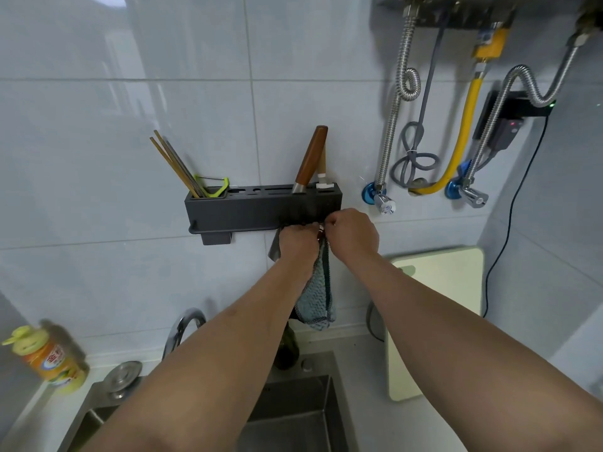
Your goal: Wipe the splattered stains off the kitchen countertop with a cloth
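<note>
Both hands meet at the lower right edge of the wall-mounted knife rack (261,207). The left hand (298,241) and right hand (354,231) pinch the top of the blue dishcloth (318,298). It hangs below them against the tiled wall, above the sink (293,412).

Both arms reach up to a dark grey wall-mounted utensil rack (261,207) on the pale tiled wall. The left hand (298,243) and right hand (354,233) meet at the rack's lower edge, fingers curled on the top of a light blue knitted cloth (318,295) hanging there. Below lie a steel sink (293,415), a curved chrome faucet (184,327) and a pale green cutting board (437,314).
</note>
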`<action>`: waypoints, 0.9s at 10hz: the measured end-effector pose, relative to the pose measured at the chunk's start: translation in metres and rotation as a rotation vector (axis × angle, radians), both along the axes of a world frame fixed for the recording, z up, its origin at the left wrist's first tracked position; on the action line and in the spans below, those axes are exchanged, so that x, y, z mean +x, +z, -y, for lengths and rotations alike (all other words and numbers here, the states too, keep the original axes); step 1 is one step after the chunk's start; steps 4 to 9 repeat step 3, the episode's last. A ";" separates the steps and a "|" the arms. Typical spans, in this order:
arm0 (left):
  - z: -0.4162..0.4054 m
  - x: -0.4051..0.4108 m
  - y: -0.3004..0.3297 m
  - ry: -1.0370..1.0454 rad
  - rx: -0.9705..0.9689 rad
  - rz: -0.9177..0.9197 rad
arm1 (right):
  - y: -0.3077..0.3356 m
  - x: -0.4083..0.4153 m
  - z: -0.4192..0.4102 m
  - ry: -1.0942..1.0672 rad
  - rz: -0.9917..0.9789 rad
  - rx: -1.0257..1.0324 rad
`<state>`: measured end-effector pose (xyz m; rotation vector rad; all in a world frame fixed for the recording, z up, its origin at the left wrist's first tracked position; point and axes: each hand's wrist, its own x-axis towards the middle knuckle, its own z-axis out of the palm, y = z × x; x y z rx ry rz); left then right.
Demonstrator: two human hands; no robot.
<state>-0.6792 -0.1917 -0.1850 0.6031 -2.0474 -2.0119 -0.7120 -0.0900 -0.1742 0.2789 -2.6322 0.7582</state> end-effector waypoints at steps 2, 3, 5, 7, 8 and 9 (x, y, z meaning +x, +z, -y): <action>0.011 0.003 -0.015 -0.190 -0.025 0.087 | -0.014 0.002 -0.004 0.092 -0.009 0.055; 0.018 0.010 -0.020 -0.118 -0.189 0.075 | -0.032 0.006 -0.013 0.081 0.070 0.015; 0.018 0.010 -0.020 -0.118 -0.189 0.075 | -0.032 0.006 -0.013 0.081 0.070 0.015; 0.018 0.010 -0.020 -0.118 -0.189 0.075 | -0.032 0.006 -0.013 0.081 0.070 0.015; 0.018 0.010 -0.020 -0.118 -0.189 0.075 | -0.032 0.006 -0.013 0.081 0.070 0.015; 0.018 0.010 -0.020 -0.118 -0.189 0.075 | -0.032 0.006 -0.013 0.081 0.070 0.015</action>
